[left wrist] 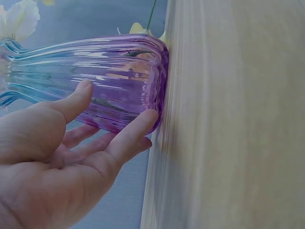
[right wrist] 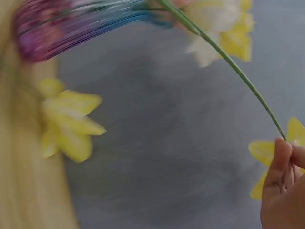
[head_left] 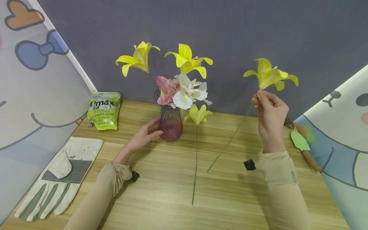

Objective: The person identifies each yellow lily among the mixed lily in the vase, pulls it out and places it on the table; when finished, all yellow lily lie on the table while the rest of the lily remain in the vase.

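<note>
In the head view my right hand (head_left: 271, 111) pinches the green stem of a yellow artificial lily (head_left: 265, 76) just under its bloom. The stem slants down to the left. My left hand (head_left: 143, 136) is beside a ribbed glass vase (head_left: 171, 126), thumb apart from the relaxed fingers; in the left wrist view the hand (left wrist: 71, 157) is at the purple lower part, and contact is hard to tell. Two yellow lilies (head_left: 139, 57), a pink flower (head_left: 166, 89) and a white flower (head_left: 189, 92) stand in the vase. Another yellow lily (head_left: 198, 114) lies on the table, its stem toward me.
A green fertilizer bag (head_left: 104, 111) stands at the back left, with white-and-grey work gloves (head_left: 83, 150) in front of it. On the right lies a small green trowel (head_left: 300, 141) with a wooden handle. A grey panel (head_left: 230, 25) rises behind the wooden table (head_left: 155, 198).
</note>
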